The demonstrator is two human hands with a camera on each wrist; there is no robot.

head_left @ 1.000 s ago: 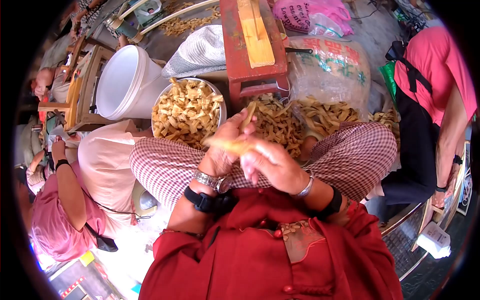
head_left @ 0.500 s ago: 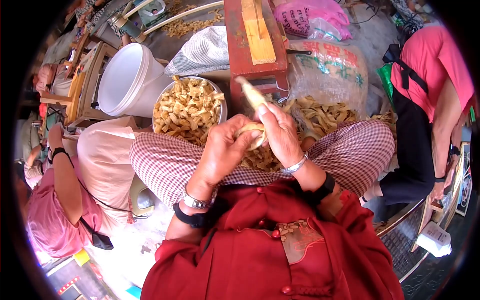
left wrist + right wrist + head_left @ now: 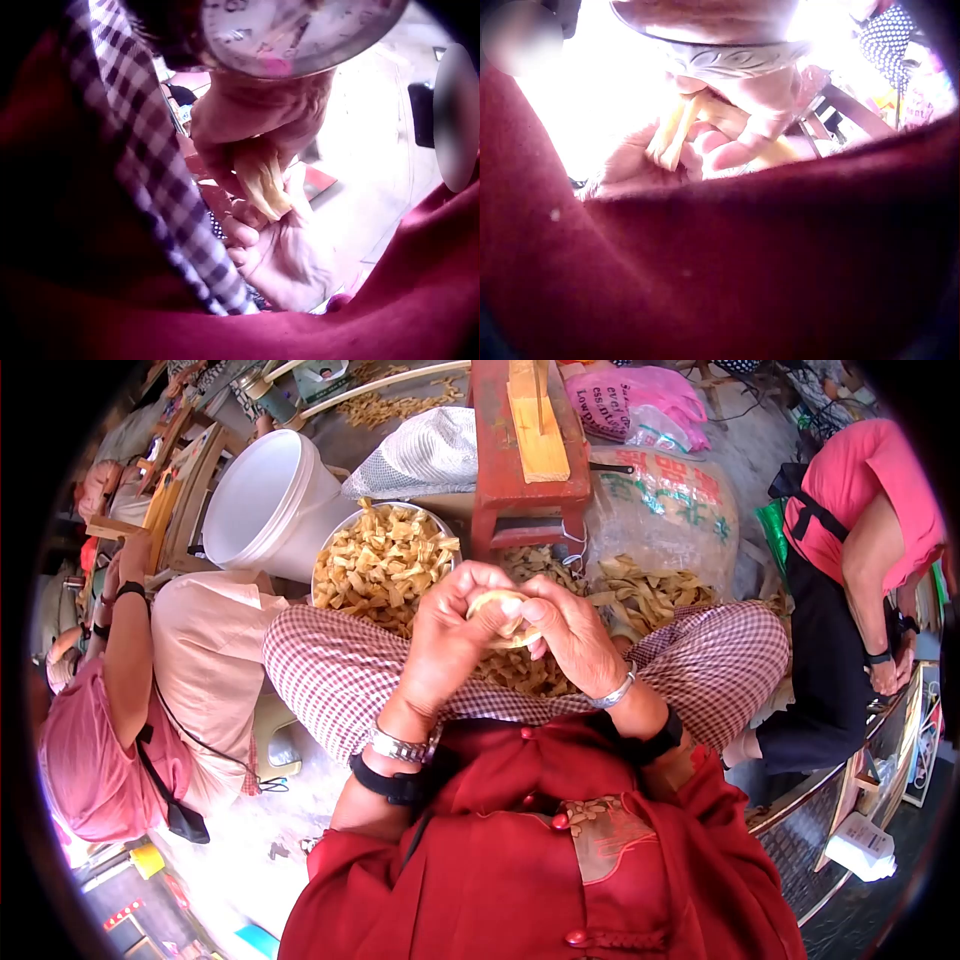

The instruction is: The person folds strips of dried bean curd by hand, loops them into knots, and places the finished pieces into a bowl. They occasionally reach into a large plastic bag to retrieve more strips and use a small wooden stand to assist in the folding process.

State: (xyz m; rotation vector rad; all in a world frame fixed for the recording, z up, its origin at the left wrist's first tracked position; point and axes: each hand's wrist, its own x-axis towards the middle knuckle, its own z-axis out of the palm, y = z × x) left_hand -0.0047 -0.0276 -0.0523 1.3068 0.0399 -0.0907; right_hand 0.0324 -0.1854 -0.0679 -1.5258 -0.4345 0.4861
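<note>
A yellowish, flat, limp strip (image 3: pixel 510 640) is bent into a loop between the two hands, above the lap. My left hand (image 3: pixel 443 635) pinches one side of it between thumb and fingers. Opposite, my right hand (image 3: pixel 582 645) grips the other side, its thumb pressed toward the left thumb. In the left wrist view the folded strip (image 3: pixel 262 184) sticks out from the fingers; the right wrist view shows its strands (image 3: pixel 676 135) between both hands. Beyond the left hand, knotted pieces (image 3: pixel 385 565) heap up in a round metal basin (image 3: pixel 453 538). Loose strips (image 3: pixel 530 672) lie below the hands.
A red wooden bench (image 3: pixel 495 475) stands ahead, bearing a yellow wooden block (image 3: pixel 540 445) with an upright piece. Around it are a white bucket (image 3: pixel 265 500), a mesh sack (image 3: pixel 420 450) and a printed plastic sack (image 3: pixel 665 510). People sit close on both sides.
The strip's long free end, which pointed up and forward half a second ago, is now drawn into the loop. Both hands have come closer together and slightly up in the view.
</note>
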